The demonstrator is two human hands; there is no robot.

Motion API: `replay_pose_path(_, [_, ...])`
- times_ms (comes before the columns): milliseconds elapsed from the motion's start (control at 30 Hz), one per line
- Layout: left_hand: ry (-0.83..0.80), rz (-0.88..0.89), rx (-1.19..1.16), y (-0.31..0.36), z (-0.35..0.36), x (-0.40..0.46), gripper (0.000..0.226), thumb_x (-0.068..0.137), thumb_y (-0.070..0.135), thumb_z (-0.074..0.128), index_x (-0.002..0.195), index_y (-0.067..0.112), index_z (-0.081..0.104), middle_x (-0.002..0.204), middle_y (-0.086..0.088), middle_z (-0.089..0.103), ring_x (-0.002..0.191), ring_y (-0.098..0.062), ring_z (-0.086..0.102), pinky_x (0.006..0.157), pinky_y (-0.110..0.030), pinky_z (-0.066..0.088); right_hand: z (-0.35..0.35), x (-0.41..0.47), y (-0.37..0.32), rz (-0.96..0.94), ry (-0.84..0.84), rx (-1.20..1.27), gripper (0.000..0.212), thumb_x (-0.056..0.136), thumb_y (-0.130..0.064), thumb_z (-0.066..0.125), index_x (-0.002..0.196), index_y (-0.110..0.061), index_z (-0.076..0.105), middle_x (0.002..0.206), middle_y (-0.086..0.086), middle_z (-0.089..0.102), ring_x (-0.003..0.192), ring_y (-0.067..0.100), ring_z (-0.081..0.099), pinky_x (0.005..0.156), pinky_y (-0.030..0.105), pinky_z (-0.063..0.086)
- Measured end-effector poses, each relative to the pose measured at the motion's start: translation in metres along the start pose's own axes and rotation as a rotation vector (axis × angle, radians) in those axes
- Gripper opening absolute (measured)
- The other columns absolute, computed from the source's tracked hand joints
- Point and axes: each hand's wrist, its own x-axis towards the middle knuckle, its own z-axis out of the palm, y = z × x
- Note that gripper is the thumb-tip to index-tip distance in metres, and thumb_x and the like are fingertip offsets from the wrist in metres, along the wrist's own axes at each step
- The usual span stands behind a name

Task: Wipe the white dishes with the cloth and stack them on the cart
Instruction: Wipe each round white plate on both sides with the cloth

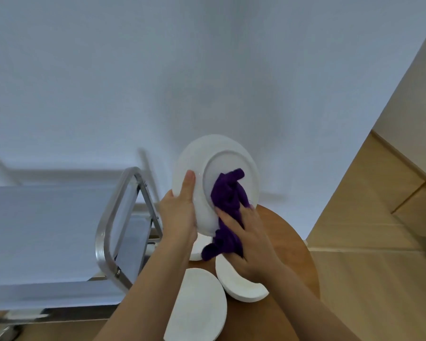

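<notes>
A white plate (221,153) is held up on edge in front of me, its underside with the foot ring facing me. My left hand (180,210) grips its left rim, thumb laid along the back. My right hand (246,237) presses a bunched purple cloth (228,200) against the plate's lower right; the cloth's tail hangs down below the rim. Below my arms, more white dishes lie on the round wooden table (290,247): one near plate (199,306), one (241,286) under my right wrist, and another (202,247) mostly hidden behind my hands.
A steel cart (47,232) with a flat grey top shelf and a looped metal handle (111,217) stands to the left, close to the table. A white wall is behind. Wooden floor (367,217) runs to the right.
</notes>
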Motion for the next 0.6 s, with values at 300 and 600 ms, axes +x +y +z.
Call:
replay_pose_path(300, [-0.199, 0.655, 1.194, 0.025, -0.01, 0.015, 0.051, 0.064, 0.074, 0.057, 0.067, 0.024, 0.044, 0.063, 0.011, 0.048, 0.06, -0.005, 0.048, 0.054, -0.021, 0.041, -0.047, 0.017, 0.014, 0.36, 0.277, 0.739, 0.067, 0.068, -0.013, 0.049, 0.123, -0.05, 0.05, 0.127, -0.019, 0.056, 0.118, 0.007, 0.052, 0.095, 0.027, 0.045])
replay_pose_path(600, [-0.461, 0.731, 1.386, 0.021, 0.004, -0.006, 0.024, 0.085, 0.033, 0.062, 0.069, 0.023, 0.047, 0.062, 0.01, 0.046, 0.06, -0.009, 0.05, 0.061, -0.024, 0.044, -0.051, 0.074, -0.027, 0.209, -0.06, 0.189, 0.045, 0.082, -0.039, 0.047, 0.125, -0.028, 0.05, 0.118, -0.01, 0.059, 0.104, 0.008, 0.056, 0.09, 0.025, 0.044])
